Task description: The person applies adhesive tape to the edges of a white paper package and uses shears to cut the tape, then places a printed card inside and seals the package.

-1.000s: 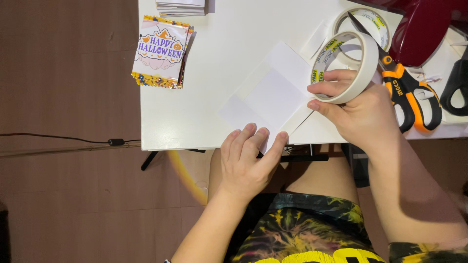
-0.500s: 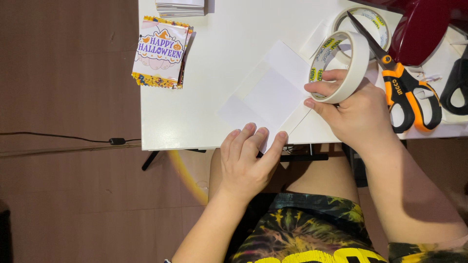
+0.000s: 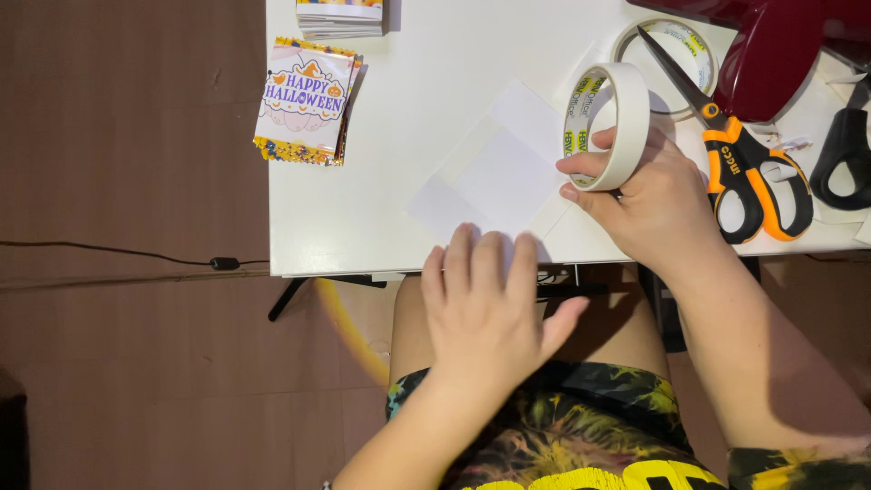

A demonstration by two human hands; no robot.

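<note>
Right hand (image 3: 658, 204) grips a white tape roll (image 3: 606, 125) upright above white paper (image 3: 494, 177) on a white table (image 3: 408, 109). Left hand (image 3: 485, 308), fingers together, rests flat, seemingly touching the paper's near edge.

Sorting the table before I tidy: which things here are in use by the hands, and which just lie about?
In use:
right hand gripping the tape roll
left hand over the white paper

Lying about:
orange scissors
second tape roll
black scissors
printed cards
dark red container
</note>
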